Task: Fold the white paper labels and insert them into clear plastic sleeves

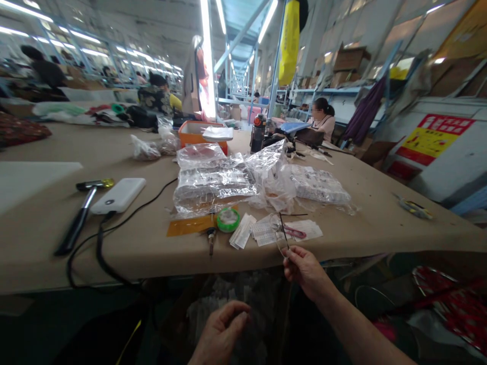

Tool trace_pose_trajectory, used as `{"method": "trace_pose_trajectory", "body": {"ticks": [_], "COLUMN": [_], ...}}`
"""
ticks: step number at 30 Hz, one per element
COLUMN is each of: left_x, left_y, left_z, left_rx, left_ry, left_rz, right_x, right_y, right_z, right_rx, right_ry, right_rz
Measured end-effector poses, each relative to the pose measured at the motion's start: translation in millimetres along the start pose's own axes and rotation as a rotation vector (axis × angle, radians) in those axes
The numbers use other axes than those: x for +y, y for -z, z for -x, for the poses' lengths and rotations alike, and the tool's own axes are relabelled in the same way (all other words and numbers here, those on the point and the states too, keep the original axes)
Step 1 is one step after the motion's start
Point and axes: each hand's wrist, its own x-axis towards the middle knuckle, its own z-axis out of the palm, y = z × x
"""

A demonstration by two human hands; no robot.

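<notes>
My right hand [304, 271] is at the table's front edge, thumb and fingers pinched on a thin dark strip [283, 230] that points up. A thin pale loop hangs beside the strip; I cannot tell if they are joined. Lower and to the left, in front of the edge, my left hand [224, 329] is curled with thumb and forefinger close together. What it holds, if anything, does not show. Just beyond the right hand lie pink-handled snips [294, 231] on printed paper slips [264, 232]. A green-rimmed roll [228, 220] sits left of the slips.
Clear plastic bags of packed pieces [215, 180] lie mid-table. A hammer [81, 218], a white power bank [119, 195] with a black cable and a slim pointed tool [211, 238] are leftward. A utility knife [414, 208] lies right. Behind stand an orange bin [186, 133] and a bottle [257, 134].
</notes>
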Motion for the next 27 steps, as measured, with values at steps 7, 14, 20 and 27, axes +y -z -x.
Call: {"method": "trace_pose_trajectory", "body": {"ticks": [7,14,20,27], "left_x": [17,86,118,95], "left_y": [9,13,20,27], "left_z": [0,14,30,55], "left_rx": [-0.008,0.181,0.049,-0.174], "left_ry": [-0.024,-0.241,-0.16,-0.148], "left_rz": [-0.021,0.113,0.073,-0.319], "right_x": [-23,-34,-25,-26], "right_y": [7,11,3,0], "right_z": [-1,50,84,89], "right_rx": [0.056,-0.121,-0.435,-0.51], "right_ry": [0.221,0.437,0.638,0.772], "right_rz": [0.187,0.807,1.064,1.165]}}
